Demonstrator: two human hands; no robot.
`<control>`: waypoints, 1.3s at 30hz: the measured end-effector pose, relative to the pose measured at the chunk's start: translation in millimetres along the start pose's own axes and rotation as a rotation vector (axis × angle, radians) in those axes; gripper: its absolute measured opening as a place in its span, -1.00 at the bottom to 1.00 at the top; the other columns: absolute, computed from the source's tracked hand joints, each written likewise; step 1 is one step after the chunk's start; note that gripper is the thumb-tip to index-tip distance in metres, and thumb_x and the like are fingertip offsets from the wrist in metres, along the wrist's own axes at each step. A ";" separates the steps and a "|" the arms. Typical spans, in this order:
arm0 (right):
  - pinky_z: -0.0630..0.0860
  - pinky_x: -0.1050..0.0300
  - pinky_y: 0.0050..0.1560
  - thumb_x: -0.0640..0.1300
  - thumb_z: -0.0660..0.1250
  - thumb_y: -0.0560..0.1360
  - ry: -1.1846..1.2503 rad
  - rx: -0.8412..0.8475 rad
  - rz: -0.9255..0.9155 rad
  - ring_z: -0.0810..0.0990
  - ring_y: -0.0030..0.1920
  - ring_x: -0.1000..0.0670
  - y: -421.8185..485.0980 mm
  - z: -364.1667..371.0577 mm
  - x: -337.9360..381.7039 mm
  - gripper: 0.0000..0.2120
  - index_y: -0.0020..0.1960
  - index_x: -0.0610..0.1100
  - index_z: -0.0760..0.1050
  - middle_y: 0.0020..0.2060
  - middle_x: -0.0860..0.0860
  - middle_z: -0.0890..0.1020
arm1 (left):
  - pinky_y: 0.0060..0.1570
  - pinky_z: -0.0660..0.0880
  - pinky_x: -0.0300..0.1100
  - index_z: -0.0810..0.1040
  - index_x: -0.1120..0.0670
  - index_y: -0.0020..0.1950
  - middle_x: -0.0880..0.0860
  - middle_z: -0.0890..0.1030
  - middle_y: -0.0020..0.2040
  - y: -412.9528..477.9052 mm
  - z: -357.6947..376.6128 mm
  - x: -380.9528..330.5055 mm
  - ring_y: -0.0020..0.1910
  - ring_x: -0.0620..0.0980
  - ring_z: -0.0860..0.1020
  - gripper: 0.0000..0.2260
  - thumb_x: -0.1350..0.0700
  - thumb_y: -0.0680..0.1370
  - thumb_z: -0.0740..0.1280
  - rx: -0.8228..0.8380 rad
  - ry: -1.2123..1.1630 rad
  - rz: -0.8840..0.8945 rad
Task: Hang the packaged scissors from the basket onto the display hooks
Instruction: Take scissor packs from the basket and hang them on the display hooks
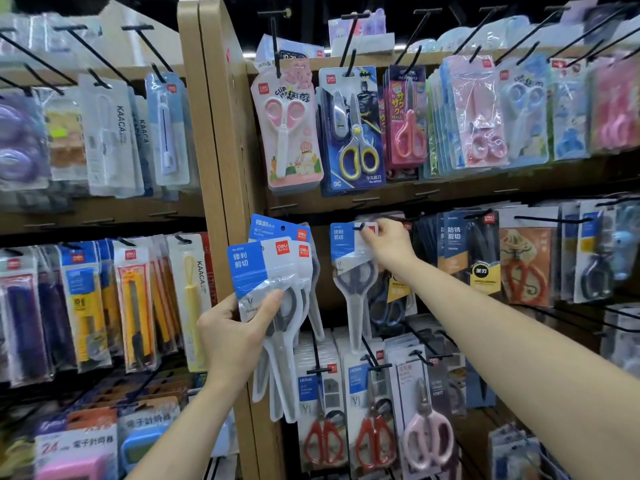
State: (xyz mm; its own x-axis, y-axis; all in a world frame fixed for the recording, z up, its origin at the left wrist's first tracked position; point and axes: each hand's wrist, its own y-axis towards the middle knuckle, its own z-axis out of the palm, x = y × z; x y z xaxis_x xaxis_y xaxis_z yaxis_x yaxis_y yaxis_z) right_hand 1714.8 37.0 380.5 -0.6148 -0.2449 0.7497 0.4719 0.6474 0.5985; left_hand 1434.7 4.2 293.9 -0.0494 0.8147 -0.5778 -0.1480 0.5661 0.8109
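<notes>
The left hand (239, 327), lower centre of the frame, grasps a fan of packs (266, 268). The thumb lies across their clear fronts and the fingers are curled behind. These are scissors in blue-and-white cards with a red logo. Their tops spread up and to the right, and their long clear tips hang below the hand. The fan sits in front of the wooden post (221, 168) that splits the display.

The right hand (388, 244), at mid-frame just right of centre, pinches the top corner of a single pack (349, 261) of the same kind. It holds the card's upper edge at a black hook (358, 227) on the middle row. The hook's tip shows at the card's hang hole, but I cannot tell how far the card is threaded on. This pack hangs upright with its clear tip pointing down. It is apart from the fan, to the fan's right.

On the row above hang a pink pack (287, 133) and, beside it, a Batman pack (353, 133), with more pastel packs further right. Below the right arm hang red scissors (322, 441) and pale pink scissors (427, 434). Left of the post hang yellow knives (135, 306) in a row.
</notes>
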 end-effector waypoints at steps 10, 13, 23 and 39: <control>0.68 0.00 0.02 0.06 0.46 0.55 0.328 0.134 0.140 0.73 -0.02 -0.06 -72.0 10.0 10.1 -0.82 -0.03 -0.06 0.64 -0.07 -0.07 0.74 | -0.04 0.63 -0.31 0.70 -0.10 0.03 -0.31 0.72 -0.06 -1.4 -0.1 -7.5 0.01 -0.26 0.69 -0.82 -0.06 0.45 0.52 0.013 -0.028 -0.098; 0.64 -0.05 0.17 0.09 0.37 0.61 0.646 0.570 0.213 0.69 0.18 -0.08 -106.9 23.1 27.9 -0.66 0.30 -0.05 0.54 0.18 -0.03 0.70 | -0.11 0.63 -0.30 0.70 -0.09 -0.02 -0.25 0.74 -0.09 -2.5 2.5 -10.7 -0.05 -0.24 0.70 -0.90 0.02 0.48 0.52 0.019 -0.082 -0.147; 0.58 -0.18 0.24 -0.09 0.23 0.69 1.094 0.514 0.299 0.66 0.24 -0.21 -142.3 23.5 19.5 -0.67 0.38 -0.18 0.53 0.23 -0.18 0.68 | 0.09 0.62 -0.10 0.72 0.07 0.15 -0.04 0.76 0.05 -24.9 31.6 -29.1 0.08 -0.05 0.71 -0.82 0.08 0.57 0.47 0.116 -0.292 -0.366; 0.62 0.06 0.08 -0.18 0.36 0.63 0.598 0.124 0.386 0.73 0.03 -0.04 -121.7 5.6 -81.2 -0.88 0.13 -0.10 0.65 0.02 -0.04 0.76 | 0.18 0.61 0.00 0.67 -0.01 0.14 0.00 0.74 0.06 13.5 77.9 -31.1 0.11 0.01 0.69 -0.87 0.08 0.59 0.47 -0.099 -0.409 -0.609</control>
State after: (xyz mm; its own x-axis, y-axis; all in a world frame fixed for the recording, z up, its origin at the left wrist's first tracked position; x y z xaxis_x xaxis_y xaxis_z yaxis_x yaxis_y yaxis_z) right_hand 1703.7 -17.8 245.2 0.0493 -0.3127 0.9486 0.4885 0.8359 0.2502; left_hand 1511.2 -3.7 330.0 0.4396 0.3521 -0.8263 -0.1212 0.9348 0.3339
